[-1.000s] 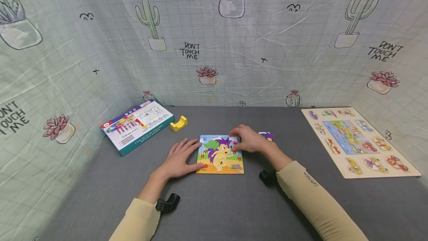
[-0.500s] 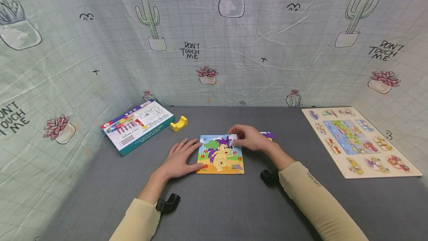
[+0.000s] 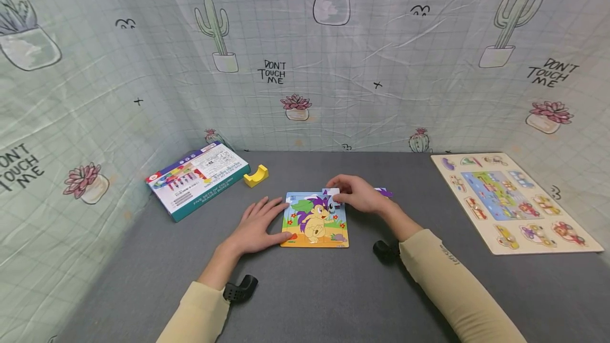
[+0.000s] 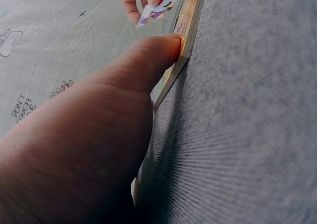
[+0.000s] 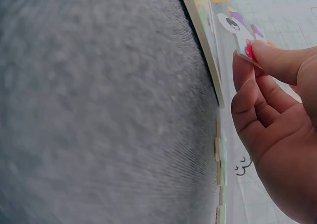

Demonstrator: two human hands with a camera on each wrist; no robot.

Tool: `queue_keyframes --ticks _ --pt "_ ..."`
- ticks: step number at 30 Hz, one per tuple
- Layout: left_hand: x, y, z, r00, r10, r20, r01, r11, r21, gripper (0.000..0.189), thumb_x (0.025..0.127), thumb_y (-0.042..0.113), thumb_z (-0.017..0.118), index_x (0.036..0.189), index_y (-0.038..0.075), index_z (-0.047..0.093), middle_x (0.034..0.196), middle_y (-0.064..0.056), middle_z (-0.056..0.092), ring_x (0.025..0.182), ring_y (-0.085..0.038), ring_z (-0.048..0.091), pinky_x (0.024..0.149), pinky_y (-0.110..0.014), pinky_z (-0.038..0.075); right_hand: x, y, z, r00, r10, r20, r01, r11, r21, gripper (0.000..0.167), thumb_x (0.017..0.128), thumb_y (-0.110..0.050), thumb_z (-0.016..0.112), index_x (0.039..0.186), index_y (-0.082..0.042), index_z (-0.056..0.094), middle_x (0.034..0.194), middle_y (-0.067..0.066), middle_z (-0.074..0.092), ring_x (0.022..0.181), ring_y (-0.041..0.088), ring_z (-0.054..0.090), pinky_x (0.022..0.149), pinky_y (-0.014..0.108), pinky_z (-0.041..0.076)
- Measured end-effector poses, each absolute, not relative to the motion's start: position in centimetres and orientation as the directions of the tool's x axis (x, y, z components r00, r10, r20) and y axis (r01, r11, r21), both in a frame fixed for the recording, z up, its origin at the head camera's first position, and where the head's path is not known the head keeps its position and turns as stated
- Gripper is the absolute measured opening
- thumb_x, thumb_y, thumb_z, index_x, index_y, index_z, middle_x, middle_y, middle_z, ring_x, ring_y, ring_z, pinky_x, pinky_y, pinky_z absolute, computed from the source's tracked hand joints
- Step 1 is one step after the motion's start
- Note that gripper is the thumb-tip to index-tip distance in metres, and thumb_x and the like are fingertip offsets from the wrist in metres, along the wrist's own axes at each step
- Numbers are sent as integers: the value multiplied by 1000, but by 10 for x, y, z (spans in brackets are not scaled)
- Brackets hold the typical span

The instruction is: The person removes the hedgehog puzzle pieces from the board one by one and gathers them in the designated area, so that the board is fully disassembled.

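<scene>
A hedgehog jigsaw puzzle [image 3: 314, 232] in a shallow board lies flat on the grey table in the head view. My left hand [image 3: 257, 226] rests along its left side, fingers extended and thumb on the lower left corner; the left wrist view shows that thumb [image 4: 153, 55] on the board's edge. Above the upper right part of the board, my right hand [image 3: 358, 195] holds a jigsaw piece [image 3: 332, 193]. Up close, thumb and finger pinch this piece [image 5: 242, 35], printed with an eye and a red patch. Another purple piece [image 3: 384, 192] lies partly hidden behind the right hand.
At the back left lies a flat toy box [image 3: 197, 179], with a yellow curved block [image 3: 256, 176] beside it. A wooden vehicle puzzle board [image 3: 505, 237] occupies the right side. A printed curtain [image 3: 352, 115] closes off the back. Several thin piece edges [image 5: 218, 149] show in the right wrist view.
My right hand has lifted the jigsaw piece up from the puzzle's upper right, shifting slightly right. The left hand has stayed where it was.
</scene>
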State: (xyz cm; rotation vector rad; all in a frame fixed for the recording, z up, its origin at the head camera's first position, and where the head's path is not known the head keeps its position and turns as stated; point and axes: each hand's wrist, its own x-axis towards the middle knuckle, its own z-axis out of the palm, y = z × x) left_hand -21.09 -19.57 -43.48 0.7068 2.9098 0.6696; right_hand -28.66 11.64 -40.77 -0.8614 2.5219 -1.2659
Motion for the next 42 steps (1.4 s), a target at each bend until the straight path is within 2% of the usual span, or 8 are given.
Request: queue_keyframes --ticks 6,11,21,26,32,42 --pt "-211 -195 -434 -888 458 37 428 796 428 80 91 59 64 155 16 43 161 -8 33 150 -41 16 116 -63 8 -287 124 -403 -821 -562 102 -402 441 -802 25 98 -5 67 123 -3 65 98 6 66 82 21 57 71 34 46" --pt "-211 -196 -435 -883 468 44 438 786 435 80 92 57 64 155 15 42 162 -9 33 150 -41 15 116 -63 8 -286 133 -398 -832 -546 98 -388 448 -805 26 98 -8 67 124 -2 65 99 9 66 79 23 55 64 34 44" --pt "-210 -197 -434 -886 462 51 435 786 439 79 91 57 65 155 15 43 161 -9 34 150 -42 16 116 -63 9 -283 157 -390 -867 -489 91 -350 469 -811 26 98 -7 66 124 -2 64 102 11 66 87 34 59 70 33 49" --pt "-210 -196 -434 -883 466 48 438 784 441 79 92 57 65 155 15 43 161 -9 33 150 -42 16 116 -63 9 -282 170 -390 -876 -473 94 -350 490 -799 27 98 -6 65 124 1 63 104 13 66 85 29 59 69 36 50" --pt "-211 -197 -436 -886 461 40 430 787 442 80 91 59 65 156 17 42 162 -7 32 151 -40 14 117 -62 7 -282 185 -390 -883 -460 95 -351 511 -785 26 98 -7 66 123 -1 64 101 11 65 81 24 56 63 32 47" --pt "-210 -197 -437 -886 462 45 433 788 438 81 91 58 65 156 16 42 162 -8 32 151 -40 15 116 -62 7 -281 203 -385 -884 -453 118 -363 504 -784 26 98 -7 65 123 2 63 101 14 66 82 24 57 66 30 49"
